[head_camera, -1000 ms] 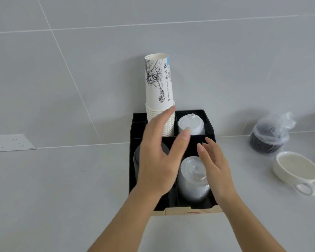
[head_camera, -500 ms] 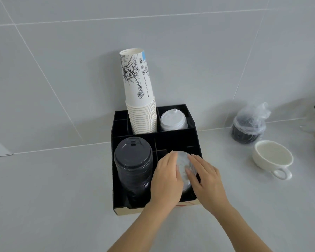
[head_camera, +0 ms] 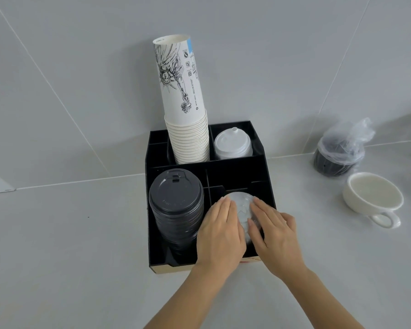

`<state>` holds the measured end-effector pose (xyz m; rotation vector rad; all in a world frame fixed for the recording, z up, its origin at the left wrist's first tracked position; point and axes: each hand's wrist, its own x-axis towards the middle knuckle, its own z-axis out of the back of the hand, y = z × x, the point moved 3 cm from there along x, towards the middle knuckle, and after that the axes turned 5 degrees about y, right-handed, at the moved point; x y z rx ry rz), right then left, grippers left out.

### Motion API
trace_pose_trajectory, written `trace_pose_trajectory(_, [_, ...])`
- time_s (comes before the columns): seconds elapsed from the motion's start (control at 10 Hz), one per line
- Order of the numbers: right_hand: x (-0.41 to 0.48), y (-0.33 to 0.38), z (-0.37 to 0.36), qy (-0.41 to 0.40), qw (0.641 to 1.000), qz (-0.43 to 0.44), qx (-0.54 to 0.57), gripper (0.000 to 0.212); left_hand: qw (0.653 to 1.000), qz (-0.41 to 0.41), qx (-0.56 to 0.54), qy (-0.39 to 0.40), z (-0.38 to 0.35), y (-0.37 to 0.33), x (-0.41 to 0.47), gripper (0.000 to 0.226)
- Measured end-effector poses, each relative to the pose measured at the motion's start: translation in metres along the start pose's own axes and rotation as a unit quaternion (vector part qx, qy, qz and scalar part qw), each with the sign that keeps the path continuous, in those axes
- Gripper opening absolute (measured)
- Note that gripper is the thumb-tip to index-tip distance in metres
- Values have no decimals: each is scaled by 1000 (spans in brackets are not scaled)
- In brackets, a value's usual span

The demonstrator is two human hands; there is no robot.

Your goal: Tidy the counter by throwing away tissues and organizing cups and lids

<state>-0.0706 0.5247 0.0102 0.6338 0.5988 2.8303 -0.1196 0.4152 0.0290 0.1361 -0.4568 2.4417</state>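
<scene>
Left hand point(head_camera: 220, 236), right hand point(head_camera: 275, 238) lowered onto clear lids point(head_camera: 241, 207); cups point(head_camera: 188, 138) illegibly printed.

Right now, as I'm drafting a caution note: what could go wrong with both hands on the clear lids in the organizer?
The left hand and right hand lie flat on the clear lids; hard pressing might crack or jam them. Jolting the black organizer could tip the tall, leaning paper cup stack at its back.

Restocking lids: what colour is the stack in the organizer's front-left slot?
Dark grey; the lid stack shows best in the head view.
</scene>
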Motion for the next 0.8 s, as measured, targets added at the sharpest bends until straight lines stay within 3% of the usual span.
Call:
trace_pose_trajectory(0.3, [0, 2, -1, 5, 1000, 0, -30, 40, 999, 6, 49, -3, -6, 1, -2, 46])
trace_pose_trajectory(0.6, [6, 5, 13, 24, 999, 0, -40, 41, 997, 5, -26, -70, 9, -7, -1, 44])
trace_pose_trajectory(0.8, [13, 13, 32, 0, 998, 27, -63, 54, 994, -10, -16, -108, 43, -21, -2, 48])
